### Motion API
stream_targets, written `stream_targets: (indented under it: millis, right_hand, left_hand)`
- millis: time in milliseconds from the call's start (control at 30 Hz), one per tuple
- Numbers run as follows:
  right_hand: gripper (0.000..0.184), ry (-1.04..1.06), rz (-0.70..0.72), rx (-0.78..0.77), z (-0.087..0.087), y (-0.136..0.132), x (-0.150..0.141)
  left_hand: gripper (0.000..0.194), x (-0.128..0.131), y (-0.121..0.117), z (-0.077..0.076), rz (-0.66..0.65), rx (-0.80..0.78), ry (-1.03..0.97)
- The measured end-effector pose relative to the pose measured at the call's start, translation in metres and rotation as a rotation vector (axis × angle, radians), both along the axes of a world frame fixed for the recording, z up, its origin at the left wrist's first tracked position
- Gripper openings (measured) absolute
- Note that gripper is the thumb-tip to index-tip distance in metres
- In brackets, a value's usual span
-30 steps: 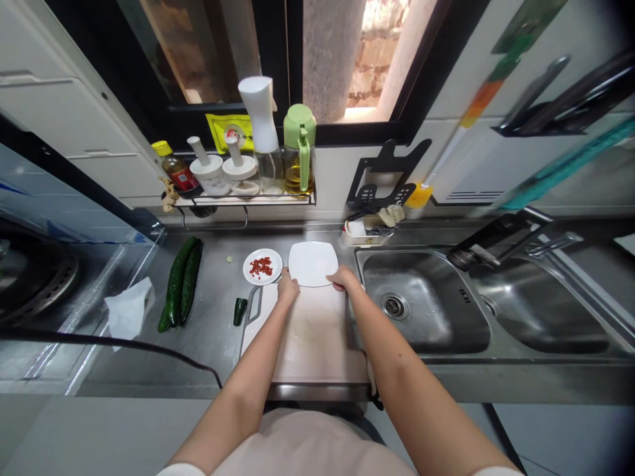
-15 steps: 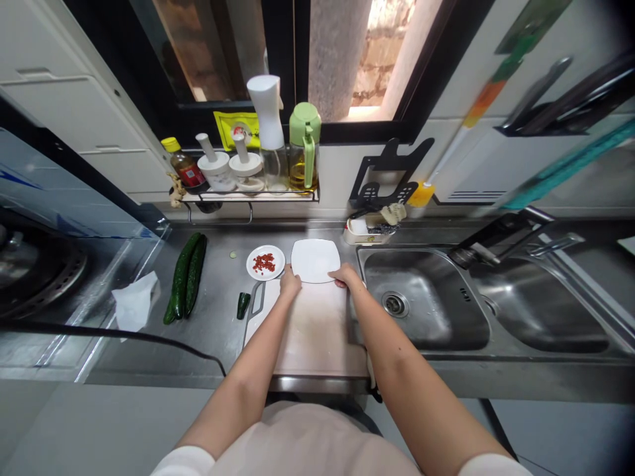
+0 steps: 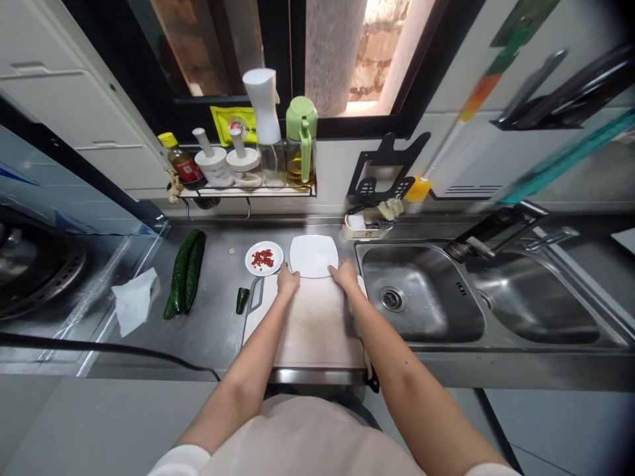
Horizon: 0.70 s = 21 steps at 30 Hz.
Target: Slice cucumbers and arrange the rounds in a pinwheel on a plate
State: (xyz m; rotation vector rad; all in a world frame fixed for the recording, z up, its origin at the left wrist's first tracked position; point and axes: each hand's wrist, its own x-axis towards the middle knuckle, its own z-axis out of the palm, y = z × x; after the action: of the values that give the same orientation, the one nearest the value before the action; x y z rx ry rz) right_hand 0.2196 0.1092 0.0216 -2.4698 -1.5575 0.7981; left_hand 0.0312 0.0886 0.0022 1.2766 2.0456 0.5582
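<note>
A: Where was the square white plate [image 3: 313,256]?

B: It was at the middle of the frame, at the upper edge of the cutting board [image 3: 317,324]. It looked flat, but I could not tell if it was fully resting.

A: And how were the hands?

B: The left hand [image 3: 288,281] was at the lower left corner of the plate, and the right hand [image 3: 345,274] at the lower right corner, with its thumb on the rim. The other fingers were partly hidden, so I could not tell if they closed under it.

A: What did good handling require there?

B: In my judgement, equal pressure at both corners, so that the plate stayed level. The left side needed more care, because the round plate [image 3: 278,260] with small red pieces [image 3: 262,259] was just beside that hand. A bump could have spilled them.

A: Was anything else close?

B: A short green piece [image 3: 242,300] lay left of the board, two cucumbers [image 3: 184,274] farther left, and the sink [image 3: 421,311] was at right.
</note>
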Motion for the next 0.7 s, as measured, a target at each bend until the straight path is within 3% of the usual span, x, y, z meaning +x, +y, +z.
stream_targets:
  millis: [200,433,700]
  right_hand:
    - [0.04,-0.041,0.028,0.065,0.008,-0.041,0.012]
    - [0.034,-0.125,0.192,0.038,0.017,-0.105,0.029]
    - [0.028,-0.218,0.22,-0.008,0.021,-0.145,0.057]
  left_hand:
    - [0.052,-0.002,-0.024,0.002,-0.015,0.055,-0.056]
    - [0.037,-0.014,-0.055,0.006,-0.029,0.23,-0.157]
    - [0.025,-0.062,-0.085,0.022,0.086,0.347,0.147]
